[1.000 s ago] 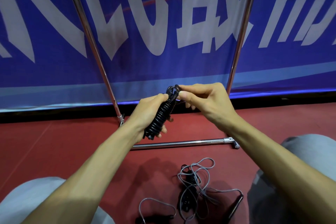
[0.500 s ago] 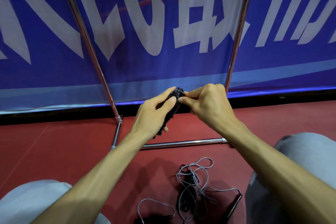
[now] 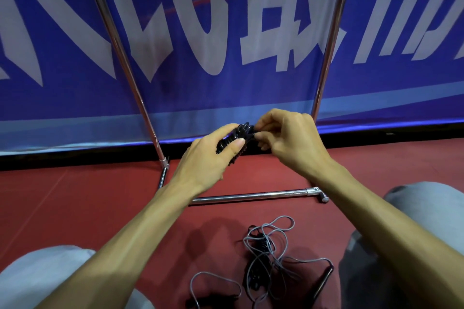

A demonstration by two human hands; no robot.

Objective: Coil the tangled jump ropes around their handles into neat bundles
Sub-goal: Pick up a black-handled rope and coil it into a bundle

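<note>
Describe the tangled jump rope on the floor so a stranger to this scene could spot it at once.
Start at the blue banner and drop to the chrome bar on the red floor. Nearer than that bar, between the person's knees, lies the tangled grey jump rope. Unlike the tight black bundle held by the left hand and right hand, it sprawls in loose loops.

glossy metal frame (image 3: pixel 251 197) — matt red floor (image 3: pixel 75 198), ribbed black bundle (image 3: pixel 232 138)

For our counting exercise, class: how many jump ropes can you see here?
2. A black coiled bundle is held by the left hand and pinched by the right hand; a grey tangled rope lies on the red floor. The tangle may hide another.
</note>
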